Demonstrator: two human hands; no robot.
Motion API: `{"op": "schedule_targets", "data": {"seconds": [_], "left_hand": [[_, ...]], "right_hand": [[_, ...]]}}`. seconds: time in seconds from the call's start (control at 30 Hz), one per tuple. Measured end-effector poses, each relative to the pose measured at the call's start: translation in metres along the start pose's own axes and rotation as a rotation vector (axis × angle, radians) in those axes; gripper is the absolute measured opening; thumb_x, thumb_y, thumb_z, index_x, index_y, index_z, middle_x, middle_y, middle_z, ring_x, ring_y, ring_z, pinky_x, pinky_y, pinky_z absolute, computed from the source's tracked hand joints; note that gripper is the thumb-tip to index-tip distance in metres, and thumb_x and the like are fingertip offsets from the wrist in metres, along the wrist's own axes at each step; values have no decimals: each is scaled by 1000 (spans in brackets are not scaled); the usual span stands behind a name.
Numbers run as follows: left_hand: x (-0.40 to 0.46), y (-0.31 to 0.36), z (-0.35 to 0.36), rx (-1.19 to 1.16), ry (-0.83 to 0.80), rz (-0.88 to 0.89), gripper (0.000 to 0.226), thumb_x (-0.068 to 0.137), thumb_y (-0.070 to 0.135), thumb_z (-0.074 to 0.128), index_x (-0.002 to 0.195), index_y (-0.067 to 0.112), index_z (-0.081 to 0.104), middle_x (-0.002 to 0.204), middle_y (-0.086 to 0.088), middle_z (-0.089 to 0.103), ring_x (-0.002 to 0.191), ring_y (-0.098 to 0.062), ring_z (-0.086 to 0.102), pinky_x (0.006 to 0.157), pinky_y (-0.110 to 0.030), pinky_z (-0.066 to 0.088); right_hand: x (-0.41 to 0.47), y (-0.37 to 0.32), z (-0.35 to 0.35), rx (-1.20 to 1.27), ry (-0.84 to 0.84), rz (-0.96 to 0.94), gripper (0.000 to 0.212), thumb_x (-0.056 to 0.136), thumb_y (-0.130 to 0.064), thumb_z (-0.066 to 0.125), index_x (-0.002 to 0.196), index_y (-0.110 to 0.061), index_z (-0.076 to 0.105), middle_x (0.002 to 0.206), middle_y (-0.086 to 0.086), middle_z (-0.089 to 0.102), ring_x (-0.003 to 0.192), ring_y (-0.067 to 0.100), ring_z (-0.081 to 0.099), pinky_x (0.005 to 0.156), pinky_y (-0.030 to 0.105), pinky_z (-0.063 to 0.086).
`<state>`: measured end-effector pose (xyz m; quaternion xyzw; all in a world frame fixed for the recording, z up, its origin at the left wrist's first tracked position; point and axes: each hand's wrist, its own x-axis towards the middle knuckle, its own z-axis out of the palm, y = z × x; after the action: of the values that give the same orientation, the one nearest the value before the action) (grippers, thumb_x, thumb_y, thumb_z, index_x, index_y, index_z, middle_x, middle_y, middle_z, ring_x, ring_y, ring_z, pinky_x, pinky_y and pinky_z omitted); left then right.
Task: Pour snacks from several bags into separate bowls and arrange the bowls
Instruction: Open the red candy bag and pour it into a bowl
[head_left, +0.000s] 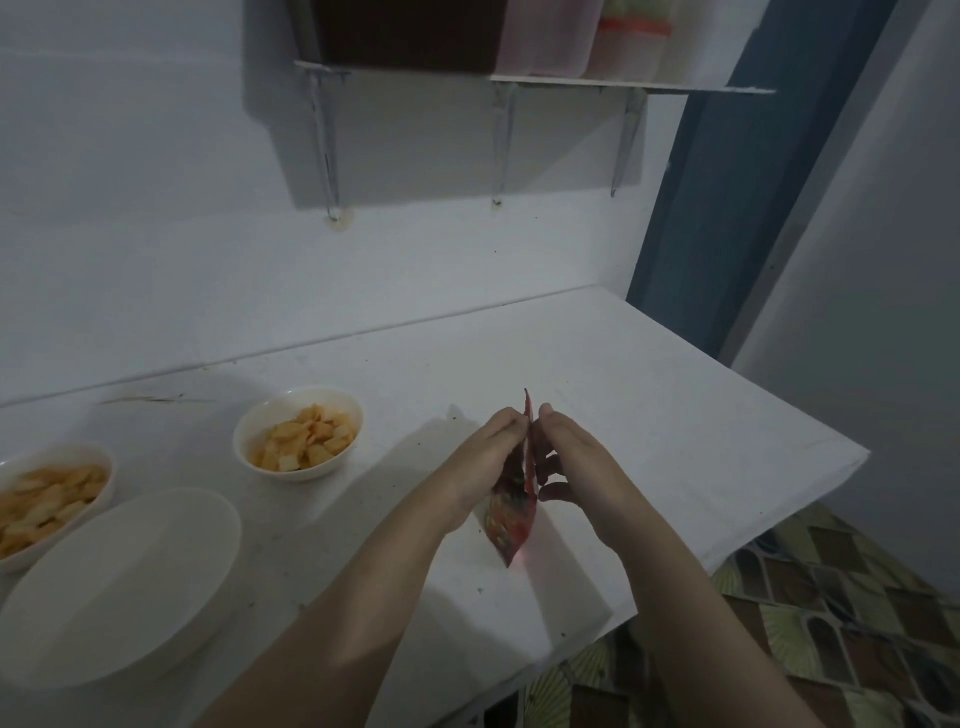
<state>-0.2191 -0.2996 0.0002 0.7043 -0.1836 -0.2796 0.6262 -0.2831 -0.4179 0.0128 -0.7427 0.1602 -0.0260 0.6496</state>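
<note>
My left hand (485, 457) and right hand (569, 460) pinch the top edge of a red bag (511, 519), held edge-on above the table (675, 415). Two bowls with snacks sit left (298, 428) (49, 501); one empty bowl (119, 587) lies nearest me.

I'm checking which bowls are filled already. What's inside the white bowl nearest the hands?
The white bowl holds a pile of orange-yellow snack pieces, squarish and loosely heaped. They cover the bowl's bottom, so nothing beneath them can be seen.
</note>
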Motion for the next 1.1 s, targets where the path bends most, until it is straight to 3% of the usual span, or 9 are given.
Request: {"op": "schedule_targets", "data": {"seconds": [0.13,0.23,0.37,0.43,0.57,0.73,0.87,0.93,1.1], "left_hand": [[1,3,5,119,14,59,29,96,46,44,73,38,59,75,8,65,83,-19,64,90,-43,53],[-2,10,7,268,39,194,29,101,30,42,73,30,50,70,6,57,67,-10,54,67,-29,45],[-1,9,6,349,78,374,22,96,25,43,77,13,44,74,-12,53,66,-15,46,62,-33,38],[0,8,6,364,111,402,22,95,22,44,74,15,40,69,-6,47,64,-13,42,60,-30,35],[0,4,10,347,167,410,27,95,12,47,70,15,37,61,9,36,55,-7,30,52,-20,26],[3,-4,7,391,184,398,24,93,12,48,71,11,39,61,6,37,55,-8,30,51,-20,27],[-1,-3,4,373,122,371,29,95,12,47,69,20,37,62,7,39,57,-9,34,53,-23,29],[-3,-3,3,358,81,353,28,97,13,45,70,19,40,64,6,42,60,-10,37,57,-25,32],[1,7,4,386,91,232,30,100,25,43,71,17,44,68,4,48,64,-12,45,63,-30,36]], "right_hand": [[-2,-1,-4,-58,14,-32,49,101,-51,42,102,-6,59,75,-1,62,71,14,61,69,31,54],[-3,-2,-7,-95,22,-87,42,102,-40,44,96,1,53,78,6,58,74,17,59,66,31,57],[-6,-8,-11,-161,52,-210,26,102,-23,43,84,-4,48,70,-1,55,65,12,56,58,25,51],[-2,-8,-13,-260,97,-284,24,101,-19,44,81,-6,48,70,1,55,63,12,56,60,32,52],[4,2,-8,-420,223,-368,28,100,-17,45,73,-10,43,66,13,55,64,32,55,60,45,50],[6,10,-6,-493,238,-348,27,98,-17,46,74,-5,44,66,15,55,68,39,58,61,53,56],[7,3,-9,-374,150,-235,21,96,-11,48,78,-1,50,73,16,61,65,22,64,52,28,57],[5,-1,-11,-351,100,-219,21,95,-8,45,75,-1,45,68,10,56,57,13,56,51,25,55],[4,0,-12,-425,111,-286,26,97,-12,45,73,-5,39,65,9,45,58,14,40,54,33,50]]}}
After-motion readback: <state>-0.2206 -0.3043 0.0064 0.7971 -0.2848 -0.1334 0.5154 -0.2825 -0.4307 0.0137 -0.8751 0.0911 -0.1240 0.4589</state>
